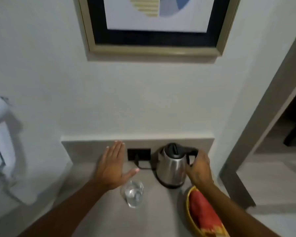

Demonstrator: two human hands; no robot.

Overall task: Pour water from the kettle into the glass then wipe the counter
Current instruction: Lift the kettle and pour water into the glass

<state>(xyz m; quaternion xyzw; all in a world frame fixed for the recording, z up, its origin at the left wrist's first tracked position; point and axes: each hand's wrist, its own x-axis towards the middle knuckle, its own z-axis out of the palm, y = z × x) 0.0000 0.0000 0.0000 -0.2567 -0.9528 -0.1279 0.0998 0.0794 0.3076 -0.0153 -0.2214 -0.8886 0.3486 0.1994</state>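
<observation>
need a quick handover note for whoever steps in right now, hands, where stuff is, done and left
Left hand: open, flat, hovering above the counter, holding nothing.
Right hand: at the kettle handle; whether the grip has closed is unclear.
Kettle sits upright on its base by the wall. Glass stands in front. Red cloth lies in a yellow bowl, right.
Done: nothing evident.
Left: lift, pour, wipe.

The left hand (112, 165) is spread flat, palm down, fingers together and thumb out to the side, left of the kettle (173, 165). The right hand (199, 166) curls at the kettle's handle on its right side. Both bare forearms reach in from below.
</observation>
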